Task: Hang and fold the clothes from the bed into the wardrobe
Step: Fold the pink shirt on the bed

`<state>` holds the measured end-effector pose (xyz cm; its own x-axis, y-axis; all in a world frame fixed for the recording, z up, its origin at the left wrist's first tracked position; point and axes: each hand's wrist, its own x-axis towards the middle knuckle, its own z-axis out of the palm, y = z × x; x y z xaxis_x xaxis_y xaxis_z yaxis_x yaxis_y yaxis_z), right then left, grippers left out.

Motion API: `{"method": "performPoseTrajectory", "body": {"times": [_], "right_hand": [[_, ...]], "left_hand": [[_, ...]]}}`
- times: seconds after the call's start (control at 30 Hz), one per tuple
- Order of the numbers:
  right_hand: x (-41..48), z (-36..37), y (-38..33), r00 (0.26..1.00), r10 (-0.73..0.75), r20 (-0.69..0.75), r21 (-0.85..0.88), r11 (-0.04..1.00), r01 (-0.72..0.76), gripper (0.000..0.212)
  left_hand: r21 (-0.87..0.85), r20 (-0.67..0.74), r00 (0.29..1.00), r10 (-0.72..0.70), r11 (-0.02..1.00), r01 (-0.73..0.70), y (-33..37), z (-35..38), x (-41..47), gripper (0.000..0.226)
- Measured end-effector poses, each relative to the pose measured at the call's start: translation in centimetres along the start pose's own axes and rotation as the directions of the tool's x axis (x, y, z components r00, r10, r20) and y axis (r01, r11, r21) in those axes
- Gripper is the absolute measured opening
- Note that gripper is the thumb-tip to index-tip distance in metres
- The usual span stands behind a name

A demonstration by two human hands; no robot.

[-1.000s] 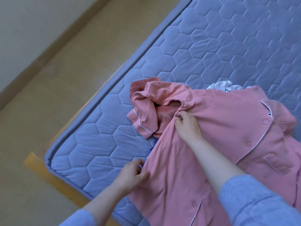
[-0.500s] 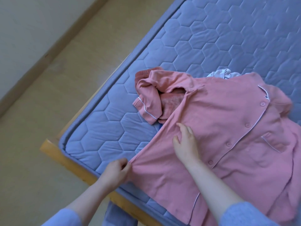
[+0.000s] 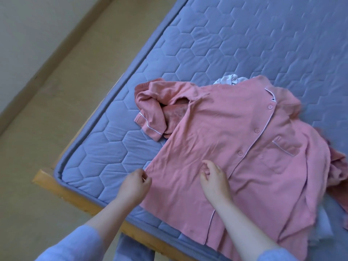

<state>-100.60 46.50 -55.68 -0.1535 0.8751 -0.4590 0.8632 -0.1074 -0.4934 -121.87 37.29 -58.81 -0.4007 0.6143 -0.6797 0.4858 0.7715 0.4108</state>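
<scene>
A pink button-front pyjama shirt [image 3: 222,132] with white piping lies spread front-up on the blue quilted mattress [image 3: 235,44]. Its left sleeve [image 3: 148,108] is bunched up at the upper left. My left hand [image 3: 134,186] pinches the shirt's side edge near the hem. Over the shirt's lower front is my right hand [image 3: 213,178], its fingers loosely curled and holding nothing. A white garment [image 3: 228,81] peeks out from under the collar.
The mattress sits on a wooden bed frame [image 3: 62,187] whose corner is at the lower left. Beige floor [image 3: 66,76] and a wall skirting run along the left. More pink fabric [image 3: 337,172] bunches at the right edge.
My right hand left the sleeve area and slid down the shirt front toward me. My left hand kept its pinch on the side edge and the shirt now lies flatter.
</scene>
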Motion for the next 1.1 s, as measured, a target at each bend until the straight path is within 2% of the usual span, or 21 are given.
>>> {"method": "performPoseTrajectory", "body": {"times": [0.17,0.3,0.4,0.47,0.6,0.7,0.87,0.93,1.0,1.1], "right_hand": [[-1.9,-3.7,3.8,0.989,0.112,-0.092,0.075,0.992,-0.105,0.032],[-3.6,-7.5,8.9,0.950,0.231,-0.209,0.135,0.969,-0.206,0.031],[-4.5,-10.6,13.2,0.899,0.310,-0.309,0.193,0.946,-0.260,0.030],[-4.7,-12.6,15.9,0.851,0.376,-0.366,0.230,0.923,-0.309,0.029],[-4.2,-15.8,20.7,0.755,0.463,-0.465,0.309,0.884,-0.351,0.028],[-2.4,-17.7,23.4,0.702,0.503,-0.505,0.341,0.863,-0.373,0.033],[2.1,-19.3,26.9,0.743,0.568,-0.354,0.403,0.810,-0.427,0.043],[3.4,-19.4,27.8,0.753,0.579,-0.312,0.435,0.792,-0.429,0.039],[4.1,-19.4,28.8,0.772,0.551,-0.319,0.445,0.806,-0.391,0.025],[4.2,-19.9,30.0,0.796,0.514,-0.318,0.539,0.789,-0.294,0.039]], "left_hand": [[0.079,0.084,0.980,0.178,0.980,-0.185,5.8,1.1,-1.0,0.014],[0.130,0.155,0.940,0.303,0.937,-0.323,11.9,3.9,-1.7,0.010],[0.160,0.249,0.883,0.398,0.882,-0.443,16.7,6.8,-2.5,0.016],[0.182,0.290,0.848,0.443,0.844,-0.504,19.9,8.9,-2.9,0.010],[0.144,0.341,0.773,0.535,0.783,-0.605,26.3,12.9,-3.5,0.010],[0.174,0.346,0.700,0.625,0.690,-0.702,31.6,15.7,-3.2,0.013],[0.212,0.315,0.589,0.744,0.550,-0.808,39.5,19.6,-1.4,0.016],[0.230,0.306,0.560,0.770,0.511,-0.828,42.1,20.8,-0.4,0.021],[0.270,0.318,0.549,0.772,0.482,-0.834,44.2,21.9,0.6,0.029],[0.296,0.360,0.524,0.772,0.438,-0.849,46.6,23.4,1.7,0.045]]}}
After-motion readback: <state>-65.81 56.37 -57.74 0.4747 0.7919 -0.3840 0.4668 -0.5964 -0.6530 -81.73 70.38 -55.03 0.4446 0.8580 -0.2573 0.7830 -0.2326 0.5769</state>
